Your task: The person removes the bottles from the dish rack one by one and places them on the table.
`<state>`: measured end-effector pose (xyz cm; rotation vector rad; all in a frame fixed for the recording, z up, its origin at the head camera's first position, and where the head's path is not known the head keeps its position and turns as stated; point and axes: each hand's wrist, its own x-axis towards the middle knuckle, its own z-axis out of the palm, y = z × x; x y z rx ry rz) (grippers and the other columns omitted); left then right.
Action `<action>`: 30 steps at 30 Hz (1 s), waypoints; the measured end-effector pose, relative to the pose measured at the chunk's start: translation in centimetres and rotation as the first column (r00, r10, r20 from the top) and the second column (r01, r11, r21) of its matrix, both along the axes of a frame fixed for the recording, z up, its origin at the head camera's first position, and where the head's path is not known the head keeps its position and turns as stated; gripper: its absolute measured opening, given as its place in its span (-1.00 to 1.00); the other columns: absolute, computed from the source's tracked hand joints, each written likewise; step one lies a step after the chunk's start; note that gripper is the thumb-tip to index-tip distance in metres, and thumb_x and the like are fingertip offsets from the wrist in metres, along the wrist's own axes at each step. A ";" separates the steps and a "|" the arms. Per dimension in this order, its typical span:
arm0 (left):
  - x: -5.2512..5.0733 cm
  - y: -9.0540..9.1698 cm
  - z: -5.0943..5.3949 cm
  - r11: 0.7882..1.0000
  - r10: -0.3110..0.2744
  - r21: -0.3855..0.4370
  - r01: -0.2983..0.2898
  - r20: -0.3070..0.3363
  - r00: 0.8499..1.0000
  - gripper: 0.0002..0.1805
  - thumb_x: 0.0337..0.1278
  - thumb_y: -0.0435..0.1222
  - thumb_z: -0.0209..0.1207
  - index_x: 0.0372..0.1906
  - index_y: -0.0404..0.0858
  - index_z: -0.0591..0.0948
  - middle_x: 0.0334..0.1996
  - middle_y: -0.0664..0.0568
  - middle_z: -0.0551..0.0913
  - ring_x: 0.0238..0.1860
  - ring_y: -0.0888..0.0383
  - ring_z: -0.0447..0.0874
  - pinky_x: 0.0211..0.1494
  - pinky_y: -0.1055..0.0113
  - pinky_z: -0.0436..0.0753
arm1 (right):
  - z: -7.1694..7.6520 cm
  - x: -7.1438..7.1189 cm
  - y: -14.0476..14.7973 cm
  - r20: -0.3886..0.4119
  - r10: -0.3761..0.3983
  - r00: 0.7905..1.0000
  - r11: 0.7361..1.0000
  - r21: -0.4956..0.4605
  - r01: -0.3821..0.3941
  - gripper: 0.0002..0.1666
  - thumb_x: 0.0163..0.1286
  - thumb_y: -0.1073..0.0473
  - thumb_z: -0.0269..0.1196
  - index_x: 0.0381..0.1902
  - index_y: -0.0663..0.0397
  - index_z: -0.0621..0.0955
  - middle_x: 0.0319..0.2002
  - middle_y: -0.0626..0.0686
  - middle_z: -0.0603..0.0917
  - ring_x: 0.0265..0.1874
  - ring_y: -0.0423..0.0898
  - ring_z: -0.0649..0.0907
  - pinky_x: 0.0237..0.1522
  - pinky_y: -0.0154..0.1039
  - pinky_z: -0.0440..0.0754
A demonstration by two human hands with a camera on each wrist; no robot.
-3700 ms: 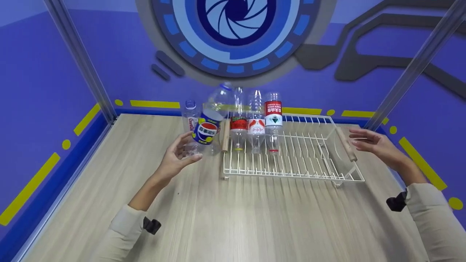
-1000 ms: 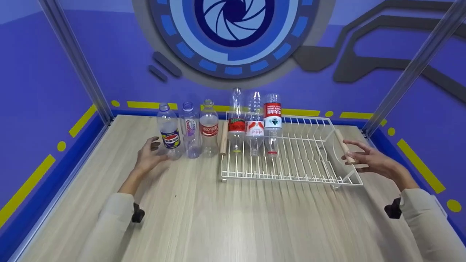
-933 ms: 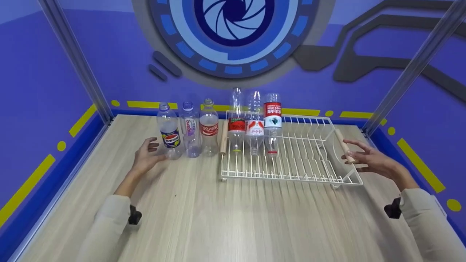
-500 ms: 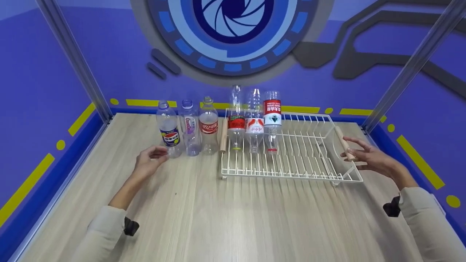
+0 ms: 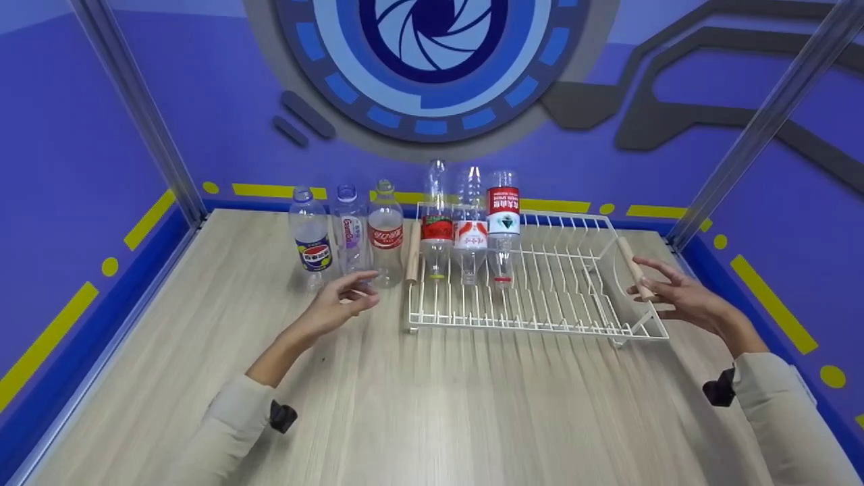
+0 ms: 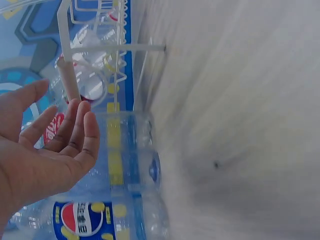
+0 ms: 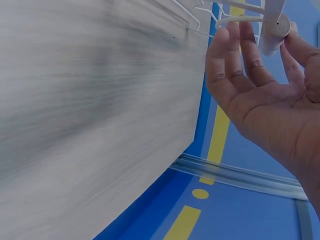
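My left hand [image 5: 332,308], with nothing in its loosely bent fingers, hovers in front of the red-label bottle [image 5: 386,237] and the purple-tinted bottle [image 5: 351,233]. A blue-label bottle [image 5: 314,253] stands to their left. In the left wrist view, my hand [image 6: 52,155] has its palm up beside the bottles. My right hand [image 5: 692,300] holds the right wooden handle [image 5: 629,260] of the white wire rack [image 5: 540,327]; the right wrist view shows thumb and fingers on either side of the handle [image 7: 274,37]. Three bottles, including a red-and-white-label one [image 5: 503,219], lean neck-down in the rack's left part.
The rack's left wooden handle [image 5: 413,253] is close beside the red-label bottle. A patterned blue wall [image 5: 236,128] rises behind the wooden table [image 5: 432,405]. Metal posts stand at the table's back left and back right corners.
The blue-label bottle went from my left hand to the table's left side and was let go. That hand then moved right, towards the red-label bottle. My right hand came onto the rack's handle.
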<state>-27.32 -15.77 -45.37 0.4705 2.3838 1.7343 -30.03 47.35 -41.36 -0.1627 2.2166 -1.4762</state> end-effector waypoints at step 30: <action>-1.4 4.9 -0.9 0.979 -0.198 0.072 0.189 0.146 0.969 -0.13 0.42 -0.21 0.23 0.65 0.06 0.04 0.27 -0.31 0.51 0.22 -0.06 0.51 0.00 0.19 0.63 | 0.4 0.0 -0.5 -0.303 -0.120 0.945 0.990 0.039 0.138 -0.27 0.61 0.09 0.11 0.60 0.12 0.16 0.24 -0.04 0.41 0.01 -0.46 0.61 0.03 -0.41 0.69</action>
